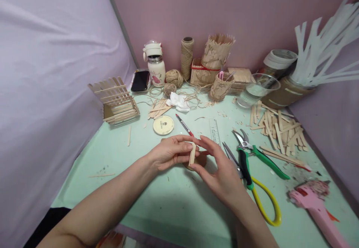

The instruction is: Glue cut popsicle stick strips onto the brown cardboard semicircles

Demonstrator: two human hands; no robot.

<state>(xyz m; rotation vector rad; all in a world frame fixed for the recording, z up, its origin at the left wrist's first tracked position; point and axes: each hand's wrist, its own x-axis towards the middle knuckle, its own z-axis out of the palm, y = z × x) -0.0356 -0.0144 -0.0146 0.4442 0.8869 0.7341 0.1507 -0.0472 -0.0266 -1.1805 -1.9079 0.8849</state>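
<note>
Near the middle of the green table, my left hand (175, 151) pinches a short stack of pale wooden stick pieces (192, 154) between thumb and fingers. My right hand (217, 165) curves round the other side, its thumb at the lower end of the stack and its fingertips close to those of my left hand. Under both hands is a round brown piece (200, 160), partly hidden by the fingers. Beyond the hands are a red and black pen (184, 125), a round cream lid (163, 125) and a clear ruler (214, 131).
Scissors (246, 171), green pruners (263, 156) and a pink glue gun (315, 207) lie right. Behind them are loose sticks (283, 130) and a clear water bowl (256, 91). A stick-built stand (120, 107) is left; a bottle (156, 70) and twine (174, 78) stand at the back.
</note>
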